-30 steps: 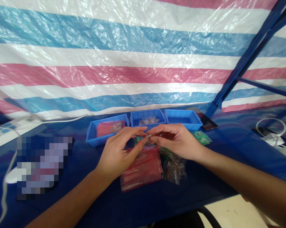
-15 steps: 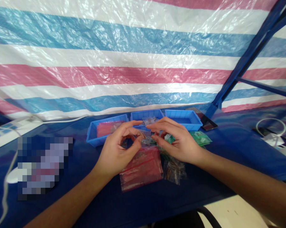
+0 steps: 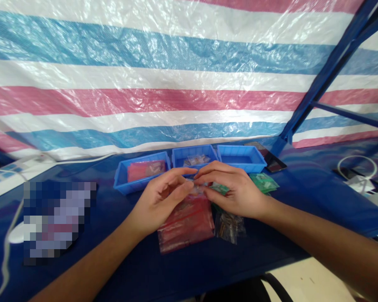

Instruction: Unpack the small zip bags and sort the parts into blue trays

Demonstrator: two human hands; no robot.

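My left hand [image 3: 159, 199] and my right hand [image 3: 234, 188] meet over small clear plastic bags [image 3: 196, 191], with fingers curled and thumbs bent inward. Both hands close around these bags; the fingers hide most of them and their contents. Directly below lies a flat red zip bag [image 3: 187, 226]. A clear bag of thin brownish pieces [image 3: 229, 226] rests beneath my right hand. Green bags [image 3: 264, 183] show behind and beside that hand.
Three blue trays stand in a row: the left tray [image 3: 121, 178] contains red bags, the middle tray [image 3: 176, 157] clear bags, and the right tray [image 3: 241, 155] is behind my right hand. A dark phone [image 3: 273, 161] lies at the right. A white cable [image 3: 8, 256] runs along the left.
My hands have come closer together and a little nearer to me, closing over the small clear bags. More of the middle tray's contents now shows.
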